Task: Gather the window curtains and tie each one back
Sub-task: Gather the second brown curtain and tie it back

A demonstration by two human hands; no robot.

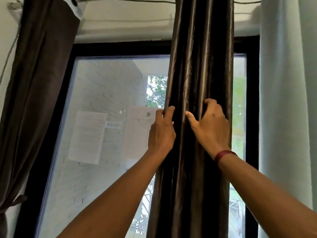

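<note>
A shiny dark brown curtain (200, 66) hangs bunched in folds in front of the window (106, 100), right of centre. My left hand (161, 133) grips its left edge with curled fingers. My right hand (210, 124) grips the folds a little to the right, thumb pressed into the cloth; a red band sits on that wrist. A second, matte brown curtain (39, 83) hangs at the far left, pinched in by a tie (15, 201) low down.
A pale grey-blue curtain (281, 100) hangs at the right edge. The black window frame (252, 117) surrounds the glass, with papers (87, 136) stuck on the pane. A cord or wire (137, 0) runs across the top.
</note>
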